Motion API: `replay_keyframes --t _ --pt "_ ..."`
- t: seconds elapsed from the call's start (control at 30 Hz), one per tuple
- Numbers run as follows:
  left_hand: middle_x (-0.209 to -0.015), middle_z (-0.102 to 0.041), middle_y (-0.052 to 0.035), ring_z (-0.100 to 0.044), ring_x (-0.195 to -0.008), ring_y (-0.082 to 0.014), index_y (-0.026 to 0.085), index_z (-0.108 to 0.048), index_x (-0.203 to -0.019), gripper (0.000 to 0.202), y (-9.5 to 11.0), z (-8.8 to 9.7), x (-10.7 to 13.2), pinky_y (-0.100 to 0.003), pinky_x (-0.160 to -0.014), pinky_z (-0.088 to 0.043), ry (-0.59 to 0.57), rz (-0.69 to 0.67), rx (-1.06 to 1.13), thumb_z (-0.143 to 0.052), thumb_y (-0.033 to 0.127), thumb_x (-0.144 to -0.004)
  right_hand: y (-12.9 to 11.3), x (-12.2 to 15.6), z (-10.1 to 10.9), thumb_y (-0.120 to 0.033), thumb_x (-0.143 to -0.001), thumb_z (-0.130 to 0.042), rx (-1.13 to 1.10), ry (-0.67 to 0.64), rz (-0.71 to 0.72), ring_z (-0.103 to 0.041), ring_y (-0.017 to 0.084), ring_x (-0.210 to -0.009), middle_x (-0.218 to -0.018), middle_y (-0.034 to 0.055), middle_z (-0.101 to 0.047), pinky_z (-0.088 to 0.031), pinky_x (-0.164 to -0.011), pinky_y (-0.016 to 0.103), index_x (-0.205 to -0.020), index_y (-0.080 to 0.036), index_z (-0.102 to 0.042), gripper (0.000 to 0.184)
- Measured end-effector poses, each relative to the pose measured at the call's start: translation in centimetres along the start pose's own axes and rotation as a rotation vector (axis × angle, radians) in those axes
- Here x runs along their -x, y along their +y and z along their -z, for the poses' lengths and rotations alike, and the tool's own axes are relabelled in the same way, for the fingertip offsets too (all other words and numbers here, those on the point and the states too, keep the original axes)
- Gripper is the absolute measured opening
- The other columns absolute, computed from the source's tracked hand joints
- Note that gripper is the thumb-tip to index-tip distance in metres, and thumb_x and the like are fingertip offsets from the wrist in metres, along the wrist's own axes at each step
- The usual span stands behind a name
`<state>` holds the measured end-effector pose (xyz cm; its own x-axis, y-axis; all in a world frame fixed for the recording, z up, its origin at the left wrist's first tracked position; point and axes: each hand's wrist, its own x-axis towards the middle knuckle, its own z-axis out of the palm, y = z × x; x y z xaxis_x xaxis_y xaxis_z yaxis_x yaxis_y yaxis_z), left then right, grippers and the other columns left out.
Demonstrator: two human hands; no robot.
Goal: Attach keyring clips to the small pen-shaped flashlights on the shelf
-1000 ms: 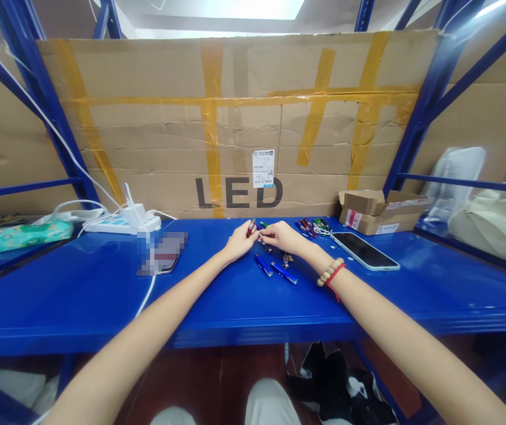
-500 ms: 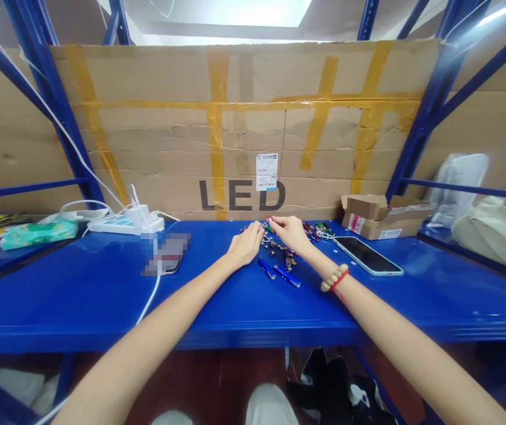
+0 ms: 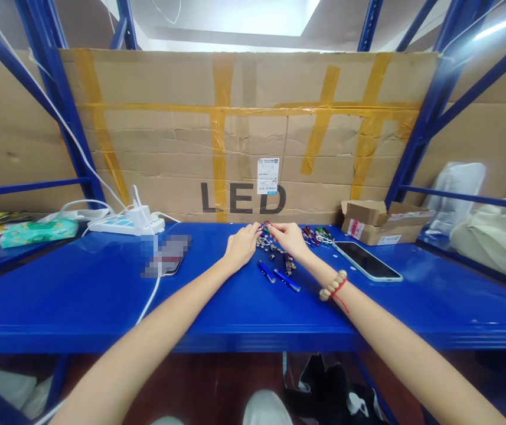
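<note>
My left hand is closed, fingertips together at the far side of the table, beside a pile of small metal parts. What its fingers hold is too small to make out. Close against it, my right hand pinches a small red piece, which looks like a ring or loop. Nearer me lie two blue metallic tubes, slim and apart from each other. Dark tubes lie just below my right hand. Behind my right wrist, red and green tubes are bunched together.
A phone lies to the right, with an open cardboard box behind it. On the left are a white power strip, a blurred-out phone and a white cable. A large cardboard sheet stands along the back.
My hands have come slightly closer together, and the red piece has moved down a little between the fingertips. The camera view has tilted up slightly. The blue tubes lie as before.
</note>
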<state>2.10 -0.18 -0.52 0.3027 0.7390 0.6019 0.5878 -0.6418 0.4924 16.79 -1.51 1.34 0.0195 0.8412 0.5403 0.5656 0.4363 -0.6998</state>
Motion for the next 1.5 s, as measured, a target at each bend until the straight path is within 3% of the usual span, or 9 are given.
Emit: replay_keyframes --t 0.17,0.43,0.8,0.93,1.03,1.1,1.23,1.4,1.5 --pt "-0.088 -0.056 -0.0037 -0.051 -0.09 -0.0187 0.023 -0.05 -0.091 0.013 -0.5 -0.3 -0.2 -0.025 -0.078 -0.035 0.035 -0.044 -0.082 -0.039 0.025 -0.085 -0.3 0.2 -0.3 -0.04 -0.074 -0.046 -0.004 -0.057 0.041 -0.042 0.01 -0.044 -0.043 -0.0002 -0.053 -0.033 -0.047 0.022 -0.057 -0.013 -0.064 0.037" --pt "-0.086 -0.055 -0.0033 -0.05 -0.093 -0.0182 0.024 -0.051 -0.093 0.013 -0.2 -0.1 0.0 -0.023 -0.078 -0.036 0.086 -0.049 -0.028 -0.042 0.025 -0.084 -0.5 0.1 -0.7 -0.041 -0.074 -0.046 -0.065 0.052 -0.009 -0.045 0.011 -0.047 -0.048 0.001 -0.056 -0.034 -0.05 0.023 -0.064 -0.012 -0.067 0.038" --pt "-0.095 -0.058 -0.0033 -0.053 -0.087 -0.0159 0.022 -0.049 -0.1 0.023 0.4 0.6 0.0 -0.025 -0.075 -0.039 -0.027 0.003 -0.456 -0.027 0.026 -0.091 -0.7 0.3 -0.1 -0.033 -0.075 -0.051 -0.104 -0.197 -0.075 -0.045 0.008 -0.045 -0.043 -0.0032 -0.048 -0.035 -0.049 0.019 -0.049 -0.013 -0.055 0.032" --pt "-0.096 -0.057 -0.0037 -0.051 -0.09 -0.0158 0.021 -0.049 -0.103 0.024 0.1 0.6 -0.2 -0.026 -0.078 -0.039 -0.071 -0.052 -0.519 -0.028 0.027 -0.091 -1.0 0.2 0.9 -0.026 -0.072 -0.06 -0.36 -0.39 -0.258 -0.05 0.007 -0.052 -0.058 -0.0014 -0.057 -0.041 -0.051 0.018 -0.075 -0.013 -0.062 0.014" --pt "-0.097 -0.056 -0.0029 -0.048 -0.093 -0.0155 0.022 -0.049 -0.103 0.025 0.1 0.6 -0.1 -0.025 -0.077 -0.039 -0.148 -0.144 -0.527 -0.028 0.029 -0.091 -1.2 0.4 0.9 -0.026 -0.073 -0.061 -0.494 -0.418 -0.317 -0.051 0.007 -0.051 -0.064 -0.0022 -0.058 -0.043 -0.048 0.018 -0.106 -0.016 -0.056 0.035" --pt "-0.099 -0.055 -0.0025 -0.048 -0.094 -0.0155 0.023 -0.048 -0.104 0.025 0.3 0.8 0.0 -0.025 -0.075 -0.04 -0.158 -0.153 -0.524 -0.028 0.031 -0.091 -1.1 0.4 0.7 -0.026 -0.075 -0.059 -0.523 -0.405 -0.292 -0.046 0.005 -0.045 -0.057 -0.0045 -0.054 -0.038 -0.041 0.016 -0.104 -0.015 -0.057 0.031" --pt "-0.102 -0.055 -0.0014 -0.048 -0.098 -0.0152 0.023 -0.045 -0.104 0.023 0.4 0.9 0.2 -0.025 -0.076 -0.04 -0.104 -0.089 -0.466 -0.033 0.035 -0.089 -0.3 -0.4 1.2 -0.021 -0.075 -0.057 -0.548 -0.252 -0.297 -0.037 0.002 -0.038 -0.05 -0.0057 -0.049 -0.031 -0.036 0.014 -0.086 -0.011 -0.064 0.016" --pt "-0.1 -0.054 -0.003 -0.048 -0.097 -0.016 0.021 -0.045 -0.098 0.018 -0.5 0.4 0.0 -0.027 -0.077 -0.041 -0.075 -0.024 -0.45 -0.032 0.029 -0.088 2.5 -2.2 3.2 -0.017 -0.075 -0.052 -0.561 0.208 -0.373 -0.043 0.003 -0.041 -0.054 -0.0027 -0.054 -0.037 -0.04 0.013 -0.08 -0.011 -0.063 0.013" --pt "-0.1 -0.053 -0.0036 -0.048 -0.097 -0.0158 0.02 -0.044 -0.096 0.016 -1.0 0.0 -0.2 -0.028 -0.081 -0.04 -0.086 -0.009 -0.444 -0.031 0.024 -0.087 4.9 -2.8 4.3 -0.018 -0.077 -0.045 -0.377 0.415 -0.41 -0.046 0.005 -0.042 -0.061 0.0013 -0.061 -0.039 -0.041 0.016 -0.088 -0.011 -0.063 0.022"
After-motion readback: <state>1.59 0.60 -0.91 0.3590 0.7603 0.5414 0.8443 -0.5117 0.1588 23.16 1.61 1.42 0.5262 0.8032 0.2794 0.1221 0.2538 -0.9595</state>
